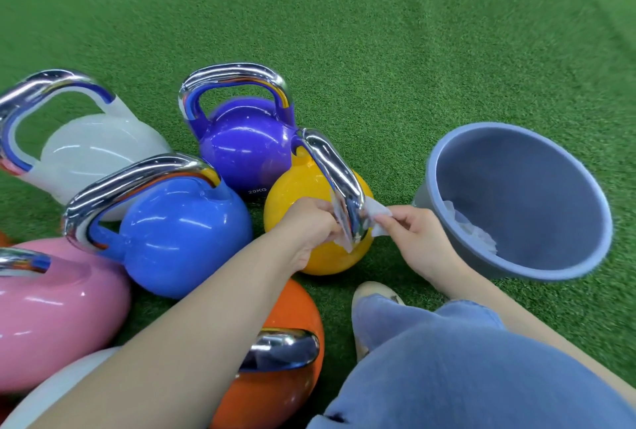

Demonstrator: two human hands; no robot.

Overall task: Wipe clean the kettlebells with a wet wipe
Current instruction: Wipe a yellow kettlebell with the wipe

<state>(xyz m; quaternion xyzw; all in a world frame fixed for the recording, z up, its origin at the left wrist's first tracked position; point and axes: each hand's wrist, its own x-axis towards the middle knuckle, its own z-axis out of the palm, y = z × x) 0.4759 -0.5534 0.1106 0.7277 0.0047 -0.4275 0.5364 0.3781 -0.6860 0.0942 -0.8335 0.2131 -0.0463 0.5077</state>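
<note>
Both hands, left hand [311,222] and right hand [418,236], are pinching the wet wipe [377,213] around the yellow kettlebell's handle [339,174]; keep the wipe taut between the fingertips.

Open turf [344,33] beyond — kettlebells [179,232] crowding left, bucket [516,201] right.

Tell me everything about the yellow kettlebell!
The yellow kettlebell is a shiny round ball with a chrome handle. It stands on green turf, beside the purple kettlebell. A white wet wipe wraps round the handle; the left hand and right hand each pinch an end.
</note>
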